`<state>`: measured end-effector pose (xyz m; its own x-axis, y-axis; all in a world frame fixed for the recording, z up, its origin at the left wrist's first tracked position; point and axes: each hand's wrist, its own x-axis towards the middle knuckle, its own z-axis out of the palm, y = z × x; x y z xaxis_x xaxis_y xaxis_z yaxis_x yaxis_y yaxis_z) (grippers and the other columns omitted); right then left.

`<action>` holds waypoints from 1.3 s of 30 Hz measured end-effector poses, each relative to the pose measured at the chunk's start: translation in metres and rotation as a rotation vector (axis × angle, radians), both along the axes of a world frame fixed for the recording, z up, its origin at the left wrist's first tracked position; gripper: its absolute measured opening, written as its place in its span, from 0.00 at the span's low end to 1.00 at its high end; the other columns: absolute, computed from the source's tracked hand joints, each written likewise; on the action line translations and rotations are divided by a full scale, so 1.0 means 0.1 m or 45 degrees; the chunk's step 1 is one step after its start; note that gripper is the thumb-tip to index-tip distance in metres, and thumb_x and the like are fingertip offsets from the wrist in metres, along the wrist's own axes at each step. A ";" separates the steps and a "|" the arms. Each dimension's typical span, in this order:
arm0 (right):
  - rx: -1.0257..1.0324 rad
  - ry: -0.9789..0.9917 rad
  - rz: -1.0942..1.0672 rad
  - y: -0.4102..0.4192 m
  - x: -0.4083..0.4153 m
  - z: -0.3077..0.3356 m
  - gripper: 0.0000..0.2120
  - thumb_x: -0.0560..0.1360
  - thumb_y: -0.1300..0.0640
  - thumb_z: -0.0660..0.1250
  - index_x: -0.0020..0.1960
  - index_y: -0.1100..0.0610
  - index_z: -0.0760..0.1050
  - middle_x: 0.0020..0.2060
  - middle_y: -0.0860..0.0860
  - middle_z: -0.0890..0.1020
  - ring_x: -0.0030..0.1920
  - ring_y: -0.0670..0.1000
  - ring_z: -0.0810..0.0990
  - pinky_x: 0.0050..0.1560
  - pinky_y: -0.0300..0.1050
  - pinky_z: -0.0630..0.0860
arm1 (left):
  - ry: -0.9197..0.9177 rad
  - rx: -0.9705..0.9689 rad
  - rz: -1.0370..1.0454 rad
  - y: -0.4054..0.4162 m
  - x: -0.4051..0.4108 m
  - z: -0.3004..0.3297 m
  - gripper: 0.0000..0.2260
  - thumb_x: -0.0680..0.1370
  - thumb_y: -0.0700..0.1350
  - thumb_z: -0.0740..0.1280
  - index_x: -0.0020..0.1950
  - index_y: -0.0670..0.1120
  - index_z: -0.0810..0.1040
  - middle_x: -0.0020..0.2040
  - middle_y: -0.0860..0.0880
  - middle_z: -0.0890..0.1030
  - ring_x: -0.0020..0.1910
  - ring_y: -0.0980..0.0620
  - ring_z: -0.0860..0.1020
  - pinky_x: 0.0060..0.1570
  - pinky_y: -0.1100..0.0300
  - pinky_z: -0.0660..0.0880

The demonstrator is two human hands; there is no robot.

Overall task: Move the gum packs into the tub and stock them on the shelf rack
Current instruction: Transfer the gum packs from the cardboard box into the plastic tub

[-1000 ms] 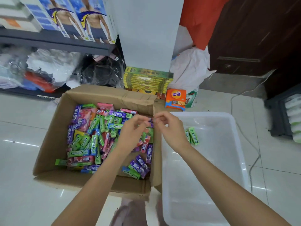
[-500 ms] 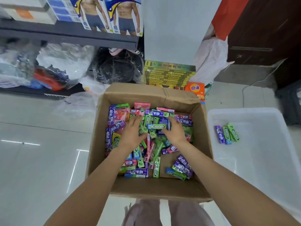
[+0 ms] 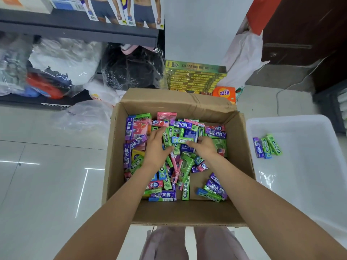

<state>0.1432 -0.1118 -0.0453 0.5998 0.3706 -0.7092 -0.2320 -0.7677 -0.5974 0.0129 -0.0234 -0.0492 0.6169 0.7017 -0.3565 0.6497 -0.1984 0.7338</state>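
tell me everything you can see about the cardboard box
The cardboard box is plain brown corrugated card, open at the top, with its far flap folded back and creased. It sits upright on the glossy tiled floor, left of the white plastic tub. Inside lies a loose jumble of gum packs in green, purple, pink and blue, with bare card showing at the near right. The left hand and right hand reach in among the packs.
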 end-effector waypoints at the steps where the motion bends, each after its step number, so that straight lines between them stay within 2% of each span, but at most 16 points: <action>1: -0.016 -0.016 0.017 0.02 0.00 -0.02 0.32 0.73 0.53 0.71 0.69 0.67 0.63 0.65 0.60 0.72 0.63 0.58 0.72 0.64 0.52 0.71 | 0.008 -0.024 0.040 0.01 0.04 0.01 0.33 0.73 0.42 0.71 0.75 0.50 0.59 0.73 0.48 0.62 0.71 0.48 0.64 0.70 0.53 0.63; 4: -0.048 -0.045 0.031 0.08 0.00 -0.03 0.31 0.73 0.50 0.71 0.67 0.67 0.65 0.63 0.59 0.74 0.62 0.58 0.73 0.60 0.48 0.70 | 0.074 -0.066 0.090 -0.01 0.19 0.05 0.34 0.73 0.41 0.71 0.75 0.48 0.58 0.72 0.43 0.61 0.69 0.45 0.65 0.67 0.53 0.64; 7: 0.015 -0.008 -0.072 0.10 -0.03 -0.05 0.29 0.72 0.50 0.72 0.62 0.69 0.69 0.58 0.60 0.78 0.57 0.58 0.76 0.57 0.50 0.72 | 0.103 -0.007 0.135 -0.01 0.26 0.05 0.33 0.73 0.34 0.70 0.73 0.44 0.59 0.67 0.40 0.68 0.66 0.43 0.69 0.62 0.55 0.68; 10: 0.099 0.049 -0.173 0.11 -0.05 -0.05 0.16 0.72 0.54 0.72 0.53 0.63 0.73 0.48 0.58 0.79 0.44 0.53 0.78 0.47 0.46 0.73 | 0.134 -0.013 0.123 0.03 0.28 0.08 0.32 0.72 0.32 0.70 0.73 0.42 0.59 0.58 0.40 0.76 0.55 0.44 0.76 0.51 0.57 0.73; 12: 0.119 0.069 -0.242 0.12 -0.04 -0.07 0.16 0.72 0.59 0.72 0.55 0.62 0.70 0.52 0.59 0.79 0.48 0.55 0.80 0.50 0.49 0.76 | 0.183 -0.020 0.086 0.05 0.29 0.10 0.33 0.73 0.32 0.69 0.73 0.42 0.58 0.51 0.40 0.78 0.44 0.47 0.77 0.44 0.60 0.73; 14: 0.133 0.113 -0.305 0.10 -0.04 -0.07 0.17 0.72 0.62 0.71 0.55 0.59 0.66 0.55 0.59 0.78 0.53 0.58 0.80 0.56 0.54 0.77 | 0.215 -0.002 0.057 0.05 0.30 0.13 0.33 0.73 0.32 0.69 0.73 0.42 0.57 0.49 0.40 0.79 0.41 0.48 0.76 0.42 0.60 0.73; 17: 0.223 0.226 -0.398 0.02 -0.03 -0.04 0.16 0.73 0.65 0.69 0.55 0.58 0.65 0.56 0.60 0.78 0.52 0.59 0.80 0.55 0.55 0.78 | 0.212 0.009 0.041 0.07 0.32 0.16 0.32 0.74 0.33 0.68 0.74 0.44 0.57 0.54 0.38 0.79 0.47 0.44 0.79 0.44 0.58 0.73; 20: 0.310 0.295 -0.410 -0.05 -0.03 -0.01 0.16 0.74 0.68 0.67 0.57 0.59 0.66 0.56 0.60 0.78 0.50 0.57 0.79 0.50 0.50 0.78 | 0.136 -0.118 0.045 0.09 0.33 0.18 0.32 0.74 0.34 0.69 0.73 0.45 0.59 0.60 0.41 0.76 0.49 0.50 0.74 0.45 0.61 0.71; 23: 0.404 0.347 -0.410 -0.05 -0.06 0.02 0.15 0.74 0.71 0.65 0.55 0.58 0.66 0.57 0.61 0.78 0.50 0.57 0.79 0.46 0.48 0.79 | 0.018 -0.319 0.069 0.06 0.30 0.19 0.31 0.73 0.35 0.70 0.73 0.44 0.62 0.68 0.45 0.70 0.64 0.49 0.70 0.53 0.63 0.67; 25: 0.444 0.381 -0.422 -0.03 -0.07 0.01 0.14 0.74 0.71 0.64 0.54 0.57 0.67 0.59 0.60 0.77 0.51 0.56 0.79 0.48 0.49 0.79 | -0.023 -0.406 0.088 0.04 0.29 0.21 0.30 0.74 0.34 0.69 0.73 0.45 0.62 0.70 0.46 0.68 0.63 0.52 0.69 0.53 0.64 0.67; 27: 0.449 0.395 -0.408 -0.01 -0.06 -0.01 0.12 0.75 0.68 0.64 0.52 0.54 0.69 0.60 0.58 0.76 0.53 0.56 0.79 0.54 0.53 0.78 | -0.050 -0.498 0.110 0.04 0.28 0.23 0.28 0.75 0.37 0.67 0.73 0.48 0.61 0.71 0.48 0.66 0.63 0.54 0.67 0.55 0.63 0.66; 29: 0.445 0.388 -0.380 -0.01 -0.06 0.00 0.08 0.75 0.62 0.66 0.50 0.51 0.70 0.60 0.57 0.76 0.55 0.55 0.78 0.58 0.57 0.76 | -0.052 -0.556 0.122 0.05 0.28 0.26 0.24 0.78 0.44 0.63 0.73 0.50 0.62 0.73 0.50 0.63 0.70 0.51 0.64 0.63 0.56 0.63; 31: 0.456 0.372 -0.380 -0.01 -0.05 0.04 0.06 0.76 0.59 0.66 0.46 0.52 0.69 0.54 0.54 0.77 0.49 0.51 0.79 0.57 0.56 0.76 | -0.076 -0.556 0.142 0.05 0.29 0.27 0.21 0.80 0.50 0.60 0.72 0.50 0.64 0.74 0.50 0.63 0.72 0.50 0.62 0.66 0.54 0.61; 34: 0.507 0.358 -0.386 -0.05 -0.04 0.13 0.04 0.77 0.58 0.65 0.46 0.53 0.70 0.53 0.56 0.78 0.46 0.51 0.79 0.56 0.56 0.77 | -0.172 -0.442 0.174 0.01 0.30 0.33 0.19 0.80 0.49 0.60 0.70 0.47 0.67 0.71 0.49 0.68 0.69 0.51 0.65 0.64 0.57 0.63; 37: 0.568 0.314 -0.365 -0.15 0.00 0.30 0.03 0.76 0.58 0.66 0.48 0.55 0.72 0.51 0.57 0.81 0.47 0.53 0.80 0.55 0.56 0.77 | -0.273 -0.493 0.230 -0.04 0.31 0.44 0.17 0.80 0.46 0.62 0.68 0.48 0.68 0.67 0.51 0.69 0.66 0.54 0.64 0.60 0.60 0.62; 39: 0.618 0.235 -0.332 -0.25 0.07 0.45 0.06 0.76 0.57 0.66 0.52 0.58 0.73 0.51 0.58 0.81 0.48 0.54 0.81 0.53 0.56 0.78 | -0.319 -0.530 0.229 -0.10 0.35 0.54 0.16 0.79 0.46 0.63 0.68 0.50 0.69 0.69 0.49 0.68 0.69 0.52 0.63 0.60 0.59 0.62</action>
<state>0.1500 -0.1366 -0.0003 0.5974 0.5357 -0.5967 -0.5107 -0.3195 -0.7982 0.0475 -0.0334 0.0045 0.6013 0.6349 -0.4850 0.4413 0.2422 0.8641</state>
